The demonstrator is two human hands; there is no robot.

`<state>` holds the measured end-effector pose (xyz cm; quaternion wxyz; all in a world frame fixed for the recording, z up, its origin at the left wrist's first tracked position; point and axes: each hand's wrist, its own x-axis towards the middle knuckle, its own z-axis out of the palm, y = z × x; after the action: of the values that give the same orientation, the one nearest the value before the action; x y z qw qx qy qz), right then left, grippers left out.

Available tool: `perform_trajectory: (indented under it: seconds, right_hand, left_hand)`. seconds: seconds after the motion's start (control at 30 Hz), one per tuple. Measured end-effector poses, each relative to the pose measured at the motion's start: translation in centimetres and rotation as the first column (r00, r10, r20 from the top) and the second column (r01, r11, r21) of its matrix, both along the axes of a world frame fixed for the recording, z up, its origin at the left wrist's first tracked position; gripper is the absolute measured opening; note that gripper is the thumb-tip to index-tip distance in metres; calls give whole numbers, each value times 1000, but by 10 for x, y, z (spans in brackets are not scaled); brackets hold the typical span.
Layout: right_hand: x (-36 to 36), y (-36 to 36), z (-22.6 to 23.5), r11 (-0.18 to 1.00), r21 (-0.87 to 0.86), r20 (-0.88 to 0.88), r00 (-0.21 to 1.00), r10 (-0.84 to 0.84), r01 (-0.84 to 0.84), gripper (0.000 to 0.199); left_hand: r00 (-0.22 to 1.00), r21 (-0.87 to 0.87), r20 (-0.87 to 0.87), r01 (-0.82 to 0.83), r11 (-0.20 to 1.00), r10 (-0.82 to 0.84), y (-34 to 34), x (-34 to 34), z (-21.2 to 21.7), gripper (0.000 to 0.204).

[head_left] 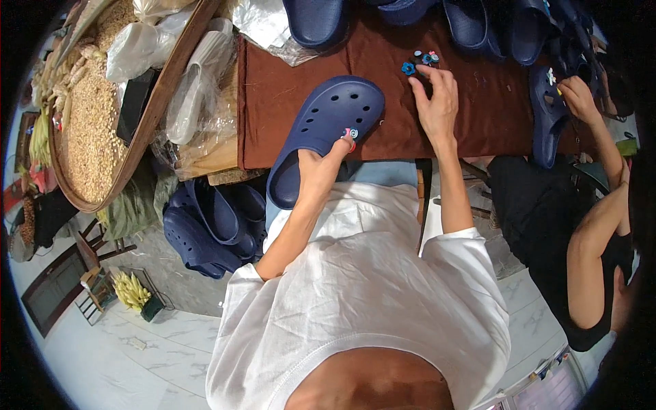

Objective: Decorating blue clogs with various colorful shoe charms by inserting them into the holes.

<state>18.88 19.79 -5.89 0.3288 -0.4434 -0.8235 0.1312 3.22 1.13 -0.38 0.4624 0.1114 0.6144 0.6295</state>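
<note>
My left hand (318, 169) grips a navy blue clog (331, 102) with ventilation holes in its toe. The fingers reach inside the shoe, out of sight, while the thumb rests on top beside a round pink, white and blue swirl charm (351, 133) on the upper. Over the brown cloth (273, 96), my right hand (438, 108) has its thumb and forefinger apart, with the fingertips at a small group of shoe charms (429, 58). Among these lies a blue flower charm (408, 68), just left of the fingertips.
Several navy clogs (316, 24) line the table's far side; more clogs (212, 222) hang or lie below its left end. A tray of grain (89, 143) and plastic-wrapped white shoes (198, 89) are at left. On the right, a co-worker's hand (579, 99) touches another clog (544, 130).
</note>
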Motion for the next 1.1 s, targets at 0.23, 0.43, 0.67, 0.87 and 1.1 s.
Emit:
perform_trajectory:
  seconds: [0.23,0.43,0.67,0.87,1.1]
  right_hand:
    - [-14,20,-7,1000,17,103,995,-3,2,30]
    - [-9,8,2,997,73,107,994,22,-30,23]
    - [-12,-63,34,687,-606,-563,827,-13,-401,20]
    - [-26,-81,38,711,-577,-509,858,72,-402,14]
    - [-30,-81,42,685,-621,-474,879,56,-379,18]
  left_hand:
    - [999,40,31,15,999,-16,0,1,0,34]
    - [990,-28,133,-43,999,47,-3,1,-12,29]
    - [947,13,320,33,999,-35,-3,-8,-4,42]
    - [941,-20,332,73,997,-62,-5,-9,-6,37]
    - [922,13,379,78,997,-77,-8,-11,-9,22]
